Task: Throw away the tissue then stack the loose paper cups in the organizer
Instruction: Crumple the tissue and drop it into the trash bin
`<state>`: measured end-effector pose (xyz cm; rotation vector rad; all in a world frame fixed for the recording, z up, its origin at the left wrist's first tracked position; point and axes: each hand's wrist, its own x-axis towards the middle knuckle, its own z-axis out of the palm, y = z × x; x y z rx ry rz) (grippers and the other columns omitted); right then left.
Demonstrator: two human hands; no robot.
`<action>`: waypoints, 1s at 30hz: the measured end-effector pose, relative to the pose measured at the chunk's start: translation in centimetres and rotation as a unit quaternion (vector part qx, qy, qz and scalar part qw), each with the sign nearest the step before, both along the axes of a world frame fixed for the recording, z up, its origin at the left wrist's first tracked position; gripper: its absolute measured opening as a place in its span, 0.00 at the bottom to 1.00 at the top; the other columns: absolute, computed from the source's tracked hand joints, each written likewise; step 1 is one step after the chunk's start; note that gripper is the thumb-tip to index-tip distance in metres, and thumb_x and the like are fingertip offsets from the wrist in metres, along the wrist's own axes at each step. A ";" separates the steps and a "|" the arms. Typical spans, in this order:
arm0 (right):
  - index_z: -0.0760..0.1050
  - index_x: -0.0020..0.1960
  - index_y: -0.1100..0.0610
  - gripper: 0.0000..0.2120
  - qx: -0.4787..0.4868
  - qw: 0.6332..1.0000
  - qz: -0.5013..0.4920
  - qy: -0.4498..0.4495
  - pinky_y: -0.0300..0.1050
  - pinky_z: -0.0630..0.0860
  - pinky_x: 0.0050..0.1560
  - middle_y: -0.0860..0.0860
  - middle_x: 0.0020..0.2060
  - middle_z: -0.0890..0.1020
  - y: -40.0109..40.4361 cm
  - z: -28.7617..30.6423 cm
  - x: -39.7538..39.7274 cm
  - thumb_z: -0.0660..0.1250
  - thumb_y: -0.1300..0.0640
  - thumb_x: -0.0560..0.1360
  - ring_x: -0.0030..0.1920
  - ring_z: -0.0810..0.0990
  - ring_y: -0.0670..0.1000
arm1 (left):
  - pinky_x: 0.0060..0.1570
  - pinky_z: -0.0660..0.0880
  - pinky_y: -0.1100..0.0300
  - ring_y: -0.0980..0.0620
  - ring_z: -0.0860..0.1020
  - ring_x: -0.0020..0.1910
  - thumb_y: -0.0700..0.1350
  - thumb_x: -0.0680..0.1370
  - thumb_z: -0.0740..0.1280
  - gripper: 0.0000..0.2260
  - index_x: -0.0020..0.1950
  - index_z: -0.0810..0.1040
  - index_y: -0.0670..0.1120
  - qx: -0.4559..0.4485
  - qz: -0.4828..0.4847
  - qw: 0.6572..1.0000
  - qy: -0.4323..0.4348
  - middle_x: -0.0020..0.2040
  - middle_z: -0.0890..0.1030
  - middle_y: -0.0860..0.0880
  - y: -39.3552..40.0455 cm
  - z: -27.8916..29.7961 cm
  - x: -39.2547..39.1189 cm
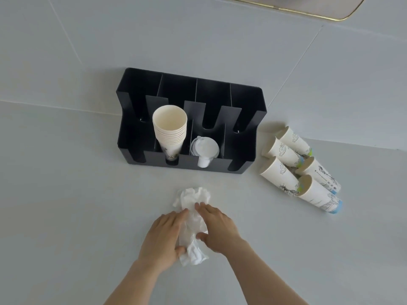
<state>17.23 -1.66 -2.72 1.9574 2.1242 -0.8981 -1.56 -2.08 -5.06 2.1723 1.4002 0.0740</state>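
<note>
A crumpled white tissue point(193, 203) lies on the pale counter in front of the black organizer point(242, 119). My left hand point(161, 236) presses its left side, thumb pinching the lower end. My right hand point(218, 230) closes on its right side, so both hands gather it. One compartment of the organizer holds a stack of paper cups point(169, 130); the one to its right holds clear plastic lids point(204, 148). Several loose paper cups point(301, 170) with printed drawings lie on their sides to the right of the organizer.
The organizer stands against the wall. A beige object with a gold rim point(308, 7) is at the top edge. The organizer's leftmost and rightmost compartments look empty.
</note>
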 end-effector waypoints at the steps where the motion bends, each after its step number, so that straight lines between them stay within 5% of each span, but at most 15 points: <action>1: 0.57 0.81 0.48 0.37 0.008 1.000 -0.005 0.004 0.49 0.71 0.71 0.47 0.79 0.65 -0.1 -0.2 -0.2 0.72 0.51 0.78 0.78 0.64 0.52 | 0.73 0.61 0.59 0.52 0.70 0.70 0.52 0.69 0.77 0.42 0.79 0.60 0.53 0.013 0.012 1.000 -0.008 0.69 0.73 0.55 0.0 -0.2 0.1; 5: 0.71 0.74 0.47 0.26 0.041 0.998 -0.041 0.027 0.47 0.77 0.59 0.45 0.65 0.79 -0.5 -0.6 -0.6 0.71 0.53 0.78 0.66 0.75 0.51 | 0.66 0.70 0.57 0.50 0.77 0.63 0.48 0.66 0.78 0.36 0.72 0.72 0.49 0.039 0.027 0.999 -0.003 0.62 0.80 0.54 0.3 -1.1 0.4; 9: 0.77 0.67 0.46 0.19 0.020 0.996 -0.066 0.059 0.46 0.75 0.60 0.44 0.61 0.82 -0.5 -0.5 0.1 0.71 0.51 0.77 0.63 0.78 0.51 | 0.62 0.73 0.57 0.50 0.77 0.60 0.46 0.62 0.81 0.28 0.61 0.79 0.52 0.043 0.034 0.998 -0.006 0.57 0.80 0.55 0.7 -0.6 1.3; 13: 0.78 0.65 0.44 0.20 0.006 0.991 -0.088 0.105 0.46 0.74 0.57 0.46 0.58 0.84 -1.1 -0.4 1.3 0.67 0.42 0.74 0.60 0.78 0.52 | 0.70 0.71 0.51 0.48 0.72 0.71 0.46 0.64 0.81 0.21 0.53 0.80 0.51 0.073 0.030 0.997 0.016 0.69 0.75 0.51 0.9 -0.5 2.4; 16: 0.80 0.55 0.44 0.18 0.041 0.987 -0.071 0.140 0.41 0.70 0.47 0.44 0.40 0.83 -1.8 0.0 2.4 0.69 0.35 0.71 0.45 0.76 0.49 | 0.65 0.75 0.51 0.48 0.79 0.62 0.43 0.64 0.79 0.18 0.51 0.78 0.50 0.051 0.046 0.998 0.007 0.62 0.82 0.52 0.8 0.3 4.1; 18: 0.80 0.55 0.46 0.15 0.038 0.986 -0.065 0.151 0.42 0.72 0.47 0.45 0.43 0.84 -2.0 0.7 3.4 0.74 0.41 0.72 0.46 0.78 0.50 | 0.43 0.75 0.58 0.50 0.79 0.44 0.44 0.68 0.75 0.14 0.49 0.74 0.51 0.013 0.080 0.997 -0.004 0.47 0.83 0.55 0.6 1.6 5.5; 20: 0.81 0.59 0.50 0.14 0.025 0.984 -0.072 0.159 0.46 0.76 0.50 0.49 0.50 0.85 -2.1 1.3 4.7 0.74 0.51 0.75 0.51 0.80 0.53 | 0.34 0.68 0.59 0.51 0.75 0.37 0.46 0.72 0.73 0.13 0.50 0.70 0.51 -0.006 0.103 0.995 -0.011 0.40 0.80 0.56 0.4 2.4 6.9; 26: 0.81 0.60 0.46 0.18 0.067 0.970 -0.139 0.186 0.44 0.72 0.42 0.54 0.48 0.79 -3.0 2.2 8.4 0.65 0.63 0.77 0.46 0.79 0.57 | 0.33 0.70 0.67 0.57 0.79 0.37 0.42 0.75 0.70 0.21 0.59 0.63 0.57 -0.099 0.108 0.979 -0.143 0.48 0.80 0.59 -0.9 4.1 10.4; 30: 0.81 0.64 0.46 0.22 0.083 0.966 -0.162 0.183 0.43 0.69 0.43 0.54 0.49 0.77 -3.6 2.7 10.9 0.63 0.66 0.76 0.46 0.79 0.58 | 0.46 0.79 0.58 0.58 0.83 0.47 0.45 0.77 0.70 0.14 0.57 0.71 0.59 -0.128 0.162 0.951 -0.229 0.50 0.83 0.61 -2.1 5.6 12.7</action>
